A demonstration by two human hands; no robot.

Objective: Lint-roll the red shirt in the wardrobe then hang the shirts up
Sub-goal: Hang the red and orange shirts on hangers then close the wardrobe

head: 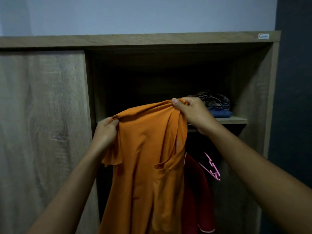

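I am holding the orange shirt (148, 157) up in front of the open wardrobe (135, 39). My left hand (105, 130) is pinching 1 end of its top edge at centre left of the frame, and my right hand (190, 112) is gripping the other end, fingers (194, 100) curled round bunched cloth, a little higher at centre. I am judging this as the hanging step, with no hanger in the shirt yet. The shirt's long axis is running vertically, top toward the shelf (234, 119), body dropping past the bottom edge, 1 short sleeve flaring out at its left side. The red shirt (195, 191) is hanging behind it, lower right of centre, beside a pink hanger (211, 168). Next I am likely needing 1 hand free to fetch that hanger and feed it into the neck.
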